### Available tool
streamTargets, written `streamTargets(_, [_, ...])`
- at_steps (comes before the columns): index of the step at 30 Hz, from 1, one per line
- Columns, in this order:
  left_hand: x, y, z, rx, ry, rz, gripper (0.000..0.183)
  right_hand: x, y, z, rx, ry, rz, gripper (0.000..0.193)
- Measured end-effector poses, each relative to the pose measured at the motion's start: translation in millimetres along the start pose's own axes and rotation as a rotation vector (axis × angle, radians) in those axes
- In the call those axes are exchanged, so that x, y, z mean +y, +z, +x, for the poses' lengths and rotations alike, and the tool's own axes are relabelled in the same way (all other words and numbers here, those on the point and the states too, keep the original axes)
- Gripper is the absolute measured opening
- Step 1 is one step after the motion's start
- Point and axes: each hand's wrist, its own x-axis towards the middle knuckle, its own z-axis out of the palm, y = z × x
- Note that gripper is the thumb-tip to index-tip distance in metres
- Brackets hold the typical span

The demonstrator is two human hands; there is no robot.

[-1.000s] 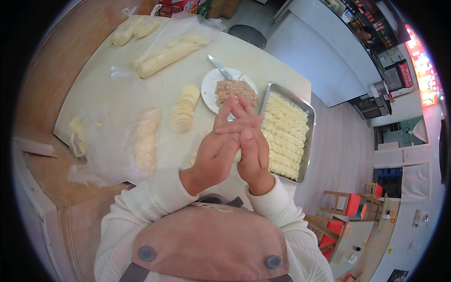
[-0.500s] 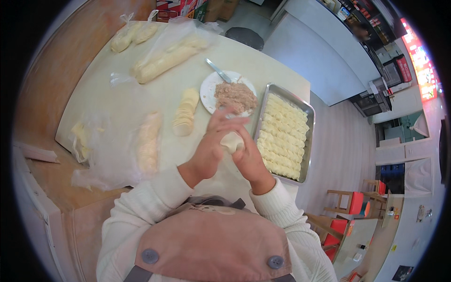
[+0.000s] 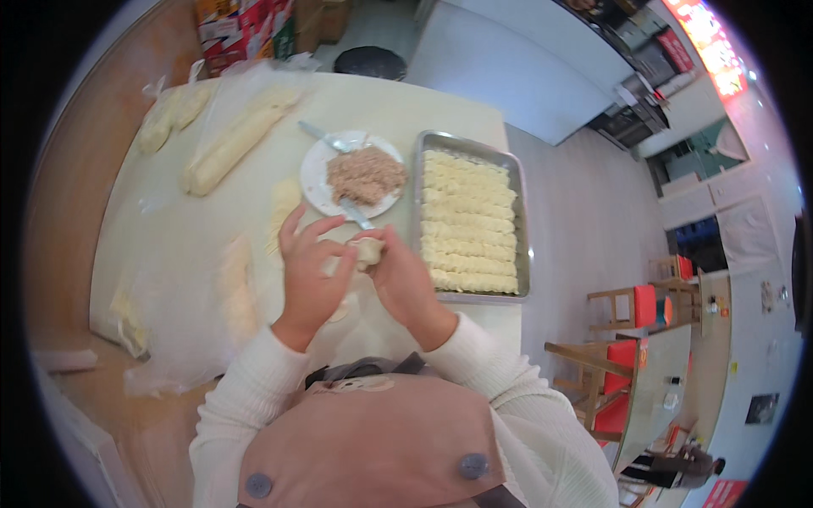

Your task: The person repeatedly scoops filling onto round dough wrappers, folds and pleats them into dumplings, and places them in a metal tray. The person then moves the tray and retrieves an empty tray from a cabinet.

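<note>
My right hand [image 3: 405, 284] is closed around a small, pale folded dumpling [image 3: 367, 251]. At the dumpling's left edge, the thumb and index finger of my left hand [image 3: 309, 275] pinch it, the other fingers raised and spread. Just beyond is a white plate [image 3: 315, 188] of minced meat filling [image 3: 366, 173]. One flat metal spreader [image 3: 324, 135] lies on its far rim; a second flat blade [image 3: 356, 213] juts from the near side toward my fingers. A stack of round wrappers [image 3: 285, 212] is partly hidden by my left hand. A pale piece [image 3: 340, 310] lies below my hands.
At the right stands a metal tray [image 3: 523, 229] filled with rows of dumplings [image 3: 470, 224]. A long bagged dough roll [image 3: 237, 144], smaller bagged pieces [image 3: 169, 118] and a plastic bag [image 3: 182, 313] with another wrapper roll [image 3: 238, 284] occupy the left. Chairs [image 3: 627, 305] stand beyond the table.
My left hand's fingers have spread and the dumpling shows more folded. The blade on the plate's near side has come into sight. The view has shifted, moving the table leftward in the picture.
</note>
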Motion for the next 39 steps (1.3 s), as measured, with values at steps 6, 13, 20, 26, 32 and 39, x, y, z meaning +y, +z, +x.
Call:
streamTargets(6, [4, -3, -6, -0.145, -0.477, -0.577, 0.029, -16, 11, -17, -0.011, -0.312, -0.687, 0.032])
streamTargets(13, [32, -3, -11, -0.064, -0.469, -0.74, 0.041, -31, 10, -14, -0.117, -0.735, -1.214, 0.016])
streamTargets(20, [35, -27, -3, -0.377, -0.351, -0.833, 0.043, -35, -1, -10, -0.294, -0.982, -1.209, 0.02])
streamTargets(26, [36, -36, -1, -0.367, -0.148, -0.331, 0.029, -35, 4, -16, -0.224, -0.954, -1.115, 0.024])
streamTargets(32, [45, -30, -2, -0.451, -0.332, -0.849, 0.04, -34, 5, -14, -0.104, -1.026, -1.104, 0.015])
streamTargets(39, [33, -21, 5, -0.41, -0.371, -0.559, 0.045, -41, 3, -4, -0.18, -0.819, -1.073, 0.012])
